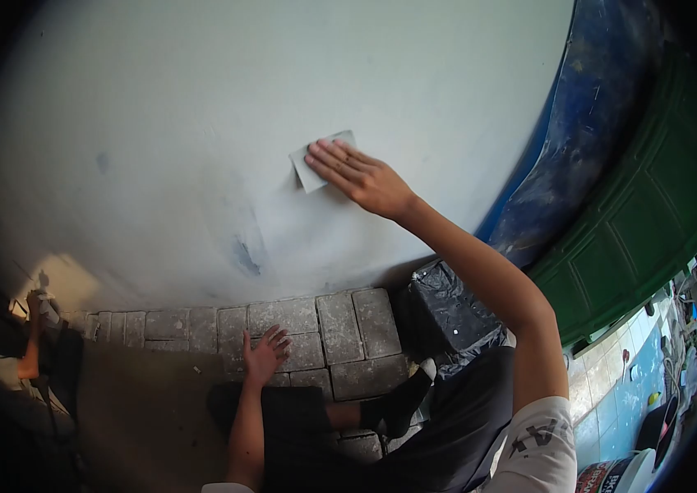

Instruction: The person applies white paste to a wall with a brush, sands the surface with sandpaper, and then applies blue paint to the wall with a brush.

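My right hand (361, 177) lies with its fingers stretched over a folded grey sheet of sandpaper (307, 174), pressing it flat against the white wall (184, 107). One lower corner of the sheet stands slightly off the surface. Low in front of me, my left hand (265, 356) is open with fingers spread, above the grey paving blocks (283, 316), and holds nothing. Below and left of the sandpaper, the wall has a dark scuffed patch (247, 256); a fainter bluish spot (103, 161) shows farther left.
A black plastic-wrapped box (451, 308) stands at the wall's foot, right of the paving. Beyond it are a blue sheet (566, 140) and a green panelled surface (620, 238). A labelled bucket (624, 475) sits at lower right. Another person (28, 353) works at far left.
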Tool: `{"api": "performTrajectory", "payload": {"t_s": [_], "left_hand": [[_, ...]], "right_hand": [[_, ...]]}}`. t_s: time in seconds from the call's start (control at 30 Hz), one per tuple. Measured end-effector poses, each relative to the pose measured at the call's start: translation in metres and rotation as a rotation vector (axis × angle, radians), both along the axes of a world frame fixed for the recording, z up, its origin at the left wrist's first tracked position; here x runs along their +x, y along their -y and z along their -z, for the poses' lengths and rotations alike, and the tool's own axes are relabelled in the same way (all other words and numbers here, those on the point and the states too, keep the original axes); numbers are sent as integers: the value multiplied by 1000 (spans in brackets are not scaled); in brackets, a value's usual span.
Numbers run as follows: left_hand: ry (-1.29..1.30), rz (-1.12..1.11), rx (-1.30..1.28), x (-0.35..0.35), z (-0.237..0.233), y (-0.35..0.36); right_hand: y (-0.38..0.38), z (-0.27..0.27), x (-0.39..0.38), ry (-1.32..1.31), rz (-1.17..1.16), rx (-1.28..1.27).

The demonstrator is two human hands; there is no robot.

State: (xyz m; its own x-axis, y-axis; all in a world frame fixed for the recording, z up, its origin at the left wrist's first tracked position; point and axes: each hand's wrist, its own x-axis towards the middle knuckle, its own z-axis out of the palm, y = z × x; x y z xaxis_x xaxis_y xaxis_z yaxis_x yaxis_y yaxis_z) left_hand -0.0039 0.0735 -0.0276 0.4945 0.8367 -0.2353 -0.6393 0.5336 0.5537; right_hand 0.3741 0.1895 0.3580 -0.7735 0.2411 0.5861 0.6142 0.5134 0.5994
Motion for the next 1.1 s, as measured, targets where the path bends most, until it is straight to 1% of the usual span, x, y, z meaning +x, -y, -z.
{"api": "performTrajectory", "payload": {"t_s": [0.03, 0.1, 0.17, 0.2, 0.23, 0.33, 0.4, 0.43, 0.5, 0.53, 0.6, 0.7, 0.73, 0.77, 0.83, 0.87, 0.9, 0.97, 1.03, 1.1], "left_hand": [[-2, 4, 4, 1, -2, 0], [-2, 21, 2, 0, -6, 1], [7, 8, 0, -1, -9, 3], [18, -1, 5, 2, -9, 3], [20, 2, 7, 1, -8, 4], [4, 16, 24, -2, -10, -3], [-18, 7, 21, 3, -11, 4], [11, -23, 25, 6, -7, 6], [-39, 5, 17, 2, -8, 2], [-35, -5, 32, 1, -9, 0], [-67, 3, 29, 2, -12, 4], [4, -3, 16, 1, -9, 3], [1, 7, 25, 3, -8, 3], [-24, 10, 29, 4, -9, 4], [-53, 15, 36, 0, -11, 1], [-12, 5, 27, 0, -9, 2], [27, -5, 18, 2, -7, 3], [8, -3, 16, 3, -7, 3], [-13, -8, 15, -1, -10, 1], [-32, -3, 32, 2, -9, 4]], "right_hand": [[-1, 5, 0, 65, -11, 0], [1, -6, 3, 71, -31, 9], [6, -17, 5, -104, 67, 39], [7, -8, 1, -80, 82, 29], [2, 3, 4, 5, 11, -30], [3, -7, 18, 69, -42, -52], [16, -16, 16, -139, 129, -26], [15, -8, 13, -104, 81, -53], [12, 2, 19, 143, 0, -107], [11, -2, 29, 148, -8, -92], [16, -17, 39, -45, 128, -52], [17, -1, 36, 20, 100, -88], [17, 2, 37, 105, 37, -140], [19, -7, 40, 99, 47, -129], [24, -25, 46, -35, 137, -50], [21, -21, 45, -88, 181, -6], [18, -16, 44, -83, 182, -8], [18, -6, 39, 90, 44, -130], [17, -12, 44, 92, 50, -114], [17, -11, 45, -103, 232, -13]]}}
